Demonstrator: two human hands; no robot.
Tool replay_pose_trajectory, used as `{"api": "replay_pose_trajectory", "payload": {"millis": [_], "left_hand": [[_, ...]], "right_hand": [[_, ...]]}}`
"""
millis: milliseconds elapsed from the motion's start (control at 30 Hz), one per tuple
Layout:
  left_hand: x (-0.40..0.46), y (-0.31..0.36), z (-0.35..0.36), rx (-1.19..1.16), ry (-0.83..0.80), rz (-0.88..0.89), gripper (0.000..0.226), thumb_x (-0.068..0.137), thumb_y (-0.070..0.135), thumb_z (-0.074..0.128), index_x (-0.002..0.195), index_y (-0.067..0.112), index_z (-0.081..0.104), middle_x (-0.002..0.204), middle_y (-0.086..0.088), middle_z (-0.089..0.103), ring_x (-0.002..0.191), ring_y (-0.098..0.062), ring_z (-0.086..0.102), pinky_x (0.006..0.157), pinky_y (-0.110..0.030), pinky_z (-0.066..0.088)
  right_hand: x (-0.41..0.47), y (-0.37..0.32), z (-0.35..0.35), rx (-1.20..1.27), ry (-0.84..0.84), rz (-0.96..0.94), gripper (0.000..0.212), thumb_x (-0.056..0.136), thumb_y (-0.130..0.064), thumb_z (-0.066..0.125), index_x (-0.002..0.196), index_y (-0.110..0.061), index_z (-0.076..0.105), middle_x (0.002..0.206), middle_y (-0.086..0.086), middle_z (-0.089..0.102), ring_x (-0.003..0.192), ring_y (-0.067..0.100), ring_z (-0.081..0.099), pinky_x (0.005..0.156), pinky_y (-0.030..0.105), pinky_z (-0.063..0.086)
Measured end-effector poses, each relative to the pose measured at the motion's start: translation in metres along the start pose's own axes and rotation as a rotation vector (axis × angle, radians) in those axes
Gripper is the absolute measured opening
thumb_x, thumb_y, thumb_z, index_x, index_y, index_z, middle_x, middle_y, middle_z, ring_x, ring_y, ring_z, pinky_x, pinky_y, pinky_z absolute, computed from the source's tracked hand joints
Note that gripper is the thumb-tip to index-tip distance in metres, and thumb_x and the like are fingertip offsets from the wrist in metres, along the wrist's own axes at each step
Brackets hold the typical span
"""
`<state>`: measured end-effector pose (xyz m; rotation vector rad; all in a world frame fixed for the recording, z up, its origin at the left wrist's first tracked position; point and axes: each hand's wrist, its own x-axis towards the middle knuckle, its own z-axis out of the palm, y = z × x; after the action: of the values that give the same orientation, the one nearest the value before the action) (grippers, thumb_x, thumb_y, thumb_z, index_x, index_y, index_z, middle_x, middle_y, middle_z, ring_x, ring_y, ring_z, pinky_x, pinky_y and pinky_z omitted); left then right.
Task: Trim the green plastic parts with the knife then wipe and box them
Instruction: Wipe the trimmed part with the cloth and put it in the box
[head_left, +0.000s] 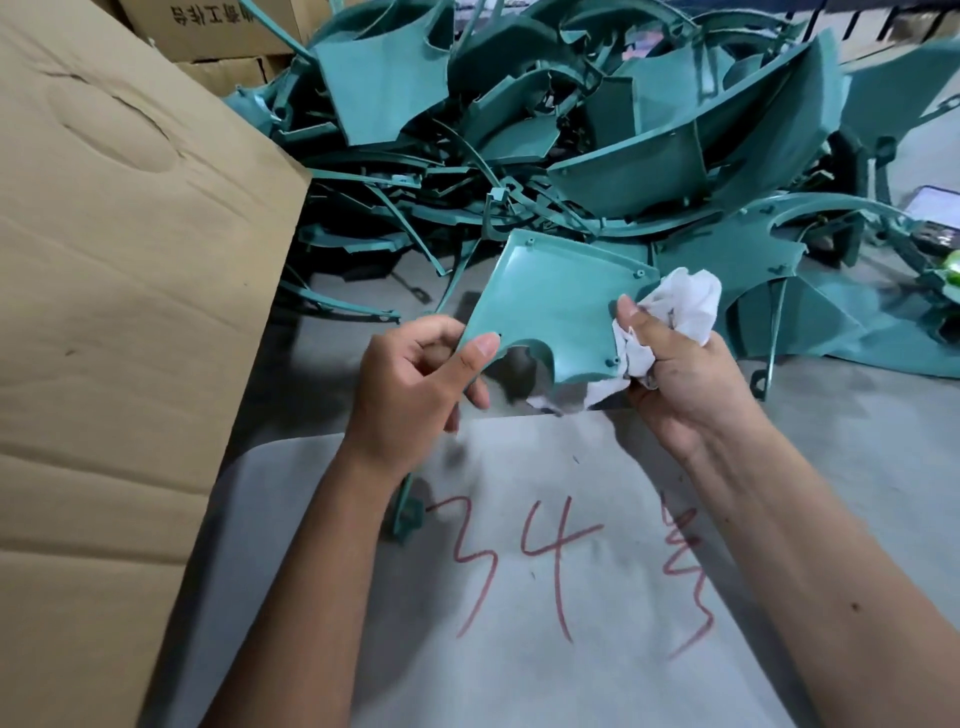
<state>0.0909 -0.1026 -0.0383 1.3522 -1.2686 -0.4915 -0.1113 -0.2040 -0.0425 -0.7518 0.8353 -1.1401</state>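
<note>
Head view
Held part: a flat, fan-shaped green plastic panel (556, 306) with a raised rim, small screw bosses and a half-round cut-out in its lower edge, held up above the centre of the frame between both hands.
Left hand: the left hand (415, 387) pinches the panel's lower-left corner, thumb on the near face, curled fingers behind.
Right hand: the right hand (675, 379), at 3 o'clock of the panel, grips a crumpled white cloth (680, 306) with its fingers closed round it; the thumb tip presses on the panel's right edge and the cloth touches that edge.
Pile: a tangled heap of green plastic panels and thin curved strips (597, 135) fills the frame from 11 to 2 o'clock, behind the held part.
Box: a large brown cardboard carton flap (119, 291) stands at 9 o'clock; further printed cartons sit at 11 o'clock.
Surface: a grey sheet with red handwritten marks (561, 561) lies at 6 o'clock under the forearms.
Knife: cannot tell where it is.
</note>
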Motion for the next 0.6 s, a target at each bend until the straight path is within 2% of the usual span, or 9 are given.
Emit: {"api": "replay_pose_trajectory", "payload": {"millis": [67, 133, 200, 233, 267, 333, 433, 533, 600], "left_hand": [[-0.001, 0.001, 0.002, 0.313, 0.281, 0.216, 0.018, 0.09, 0.033, 0.077, 0.083, 0.019, 0.069, 0.064, 0.007, 0.063, 0.054, -0.01, 0.057, 0.053, -0.028, 0.047], [-0.007, 0.005, 0.006, 0.494, 0.539, 0.417, 0.017, 0.092, 0.026, 0.076, 0.09, 0.011, 0.068, 0.076, 0.002, 0.063, 0.068, -0.015, 0.058, 0.064, -0.033, 0.05], [-0.013, 0.009, 0.012, 0.541, 0.646, 0.617, 0.016, 0.094, 0.016, 0.071, 0.083, 0.006, 0.064, 0.077, -0.003, 0.059, 0.072, -0.014, 0.049, 0.072, -0.025, 0.042], [-0.015, 0.011, 0.017, 0.516, 0.625, 0.647, 0.018, 0.094, 0.013, 0.068, 0.079, 0.006, 0.062, 0.074, -0.002, 0.056, 0.07, -0.014, 0.046, 0.071, -0.022, 0.038], [-0.016, 0.011, 0.024, 0.45, 0.559, 0.61, 0.021, 0.095, 0.013, 0.066, 0.075, 0.008, 0.06, 0.07, 0.0, 0.054, 0.065, -0.015, 0.046, 0.067, -0.023, 0.039], [-0.019, 0.01, 0.044, 0.241, 0.375, 0.332, 0.02, 0.094, 0.024, 0.068, 0.079, 0.012, 0.061, 0.068, 0.002, 0.058, 0.062, -0.018, 0.055, 0.059, -0.034, 0.047], [-0.021, 0.009, 0.067, -0.129, 0.173, -0.146, 0.037, 0.084, 0.043, 0.073, 0.109, 0.016, 0.065, 0.094, -0.003, 0.072, 0.084, -0.021, 0.069, 0.071, -0.038, 0.055], [-0.015, 0.005, 0.069, -0.451, 0.179, -0.157, 0.031, 0.091, 0.024, 0.073, 0.119, 0.012, 0.065, 0.113, -0.006, 0.076, 0.104, -0.021, 0.073, 0.089, -0.036, 0.057], [-0.011, 0.001, 0.063, -0.499, 0.229, -0.118, 0.021, 0.093, 0.015, 0.071, 0.113, 0.01, 0.069, 0.115, -0.008, 0.076, 0.109, -0.026, 0.072, 0.096, -0.038, 0.057]], "right_hand": [[0.0, 0.002, 0.002, 0.038, 0.037, -0.055, 0.017, 0.09, -0.018, 0.079, 0.102, -0.01, 0.07, 0.103, 0.014, 0.071, 0.094, 0.03, 0.07, 0.093, 0.063, 0.058], [-0.001, 0.003, 0.005, 0.122, 0.041, -0.087, 0.014, 0.091, -0.021, 0.078, 0.1, -0.013, 0.07, 0.106, 0.011, 0.071, 0.097, 0.028, 0.07, 0.097, 0.063, 0.055], [-0.002, 0.004, 0.008, 0.231, 0.005, -0.087, 0.016, 0.09, -0.024, 0.076, 0.102, -0.015, 0.07, 0.109, 0.008, 0.077, 0.103, 0.027, 0.074, 0.094, 0.059, 0.059], [-0.004, 0.005, 0.01, 0.284, -0.018, -0.086, 0.019, 0.089, -0.025, 0.075, 0.105, -0.014, 0.07, 0.11, 0.008, 0.078, 0.105, 0.027, 0.075, 0.092, 0.056, 0.06], [-0.005, 0.006, 0.012, 0.329, -0.036, -0.079, 0.022, 0.09, -0.024, 0.073, 0.109, -0.013, 0.07, 0.111, 0.009, 0.079, 0.105, 0.027, 0.076, 0.089, 0.052, 0.062], [-0.008, 0.01, 0.016, 0.382, -0.068, -0.045, 0.025, 0.096, -0.018, 0.067, 0.118, -0.007, 0.067, 0.111, 0.012, 0.079, 0.102, 0.026, 0.077, 0.082, 0.045, 0.064], [-0.018, 0.018, 0.023, 0.367, -0.151, 0.03, 0.049, 0.097, -0.017, 0.064, 0.138, 0.007, 0.053, 0.127, 0.022, 0.071, 0.115, 0.035, 0.072, 0.089, 0.046, 0.063], [-0.023, 0.024, 0.026, 0.253, -0.293, 0.035, 0.03, 0.093, -0.009, 0.064, 0.117, 0.007, 0.056, 0.104, 0.022, 0.075, 0.091, 0.029, 0.077, 0.077, 0.035, 0.063], [-0.025, 0.026, 0.03, 0.17, -0.28, 0.045, 0.031, 0.093, -0.008, 0.066, 0.111, 0.014, 0.053, 0.099, 0.033, 0.058, 0.086, 0.039, 0.065, 0.091, 0.047, 0.062]]}}
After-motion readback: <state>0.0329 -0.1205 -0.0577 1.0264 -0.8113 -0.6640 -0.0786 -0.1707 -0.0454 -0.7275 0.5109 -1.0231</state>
